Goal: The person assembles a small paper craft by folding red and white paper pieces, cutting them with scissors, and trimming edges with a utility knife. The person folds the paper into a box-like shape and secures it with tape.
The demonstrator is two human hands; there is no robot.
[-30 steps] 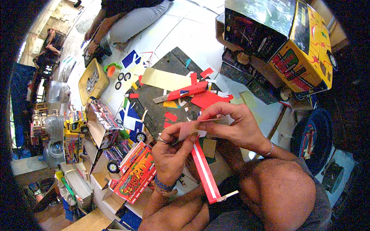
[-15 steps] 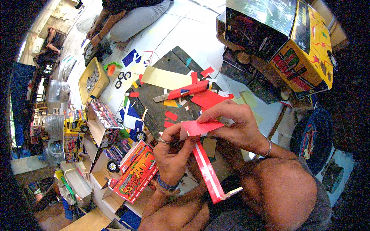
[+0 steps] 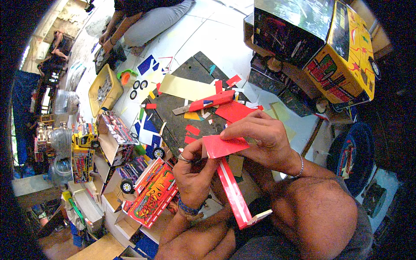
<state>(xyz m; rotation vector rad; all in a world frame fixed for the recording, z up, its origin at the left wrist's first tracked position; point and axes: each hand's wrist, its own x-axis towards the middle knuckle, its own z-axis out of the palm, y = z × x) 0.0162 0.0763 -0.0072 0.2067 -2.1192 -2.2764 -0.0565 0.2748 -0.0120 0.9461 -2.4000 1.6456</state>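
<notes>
Between my hands is a piece of red sticker sheet [image 3: 225, 146] with a pale backing edge at its left. My left hand [image 3: 193, 173] pinches its left end; my right hand [image 3: 262, 141] grips it from the upper right with thumb and fingers closed. Below the sheet runs a long red strip with a white stripe [image 3: 234, 190], its lower end joined to a small pale wooden piece [image 3: 259, 218]. Whether the left fingers also hold this strip is hidden. Beyond my hands a red-handled cutter knife [image 3: 212, 102] lies on a dark board [image 3: 173, 117] among red scraps.
A yellow toy truck [image 3: 340, 65] stands at the upper right. Left of my hands are a red decorated toy truck body [image 3: 154, 195], loose wheels [image 3: 127, 186] and a yellow tray [image 3: 116, 93]. Another person's hands [image 3: 106, 42] work at the top left.
The red sheet has tilted slightly, so more of its face shows, and my right fingers have shifted a little on it. The knife and scraps stay put.
</notes>
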